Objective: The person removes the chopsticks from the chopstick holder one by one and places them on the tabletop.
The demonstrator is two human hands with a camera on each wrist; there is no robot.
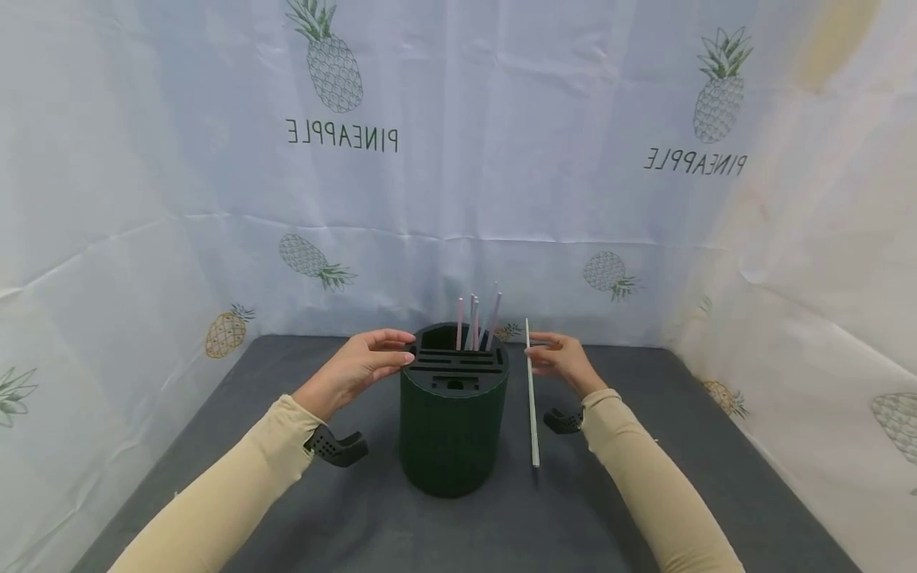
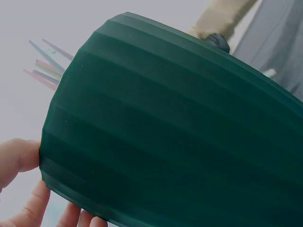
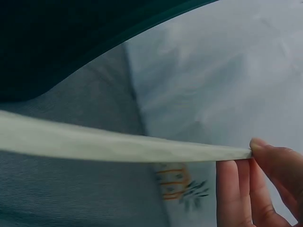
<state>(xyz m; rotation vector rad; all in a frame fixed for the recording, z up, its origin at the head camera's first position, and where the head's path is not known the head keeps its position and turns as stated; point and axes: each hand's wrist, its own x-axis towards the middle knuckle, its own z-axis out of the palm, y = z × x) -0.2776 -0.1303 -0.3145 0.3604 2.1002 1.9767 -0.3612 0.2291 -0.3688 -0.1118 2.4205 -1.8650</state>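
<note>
A dark green round utensil holder (image 1: 453,434) with a slotted black top stands upright. Several thin pink and bluish chopsticks (image 1: 476,322) rise from its open rear compartment. My left hand (image 1: 361,366) holds the holder at the left of its rim; in the left wrist view, the thumb and fingers meet the edge of the ribbed wall (image 2: 156,123). To the right of the holder, my right hand (image 1: 566,360) pinches a pale chopstick (image 1: 532,406) near its upper, thinner end. In the right wrist view, thumb and fingertips grip that tip, while the thicker end points away from the hand.
The holder stands on a dark grey tabletop (image 1: 322,509). White cloth with pineapple prints (image 1: 458,183) hangs behind and along both sides. Black wrist devices (image 1: 337,447) sit under both wrists, close to the holder's left side and right of the pale chopstick.
</note>
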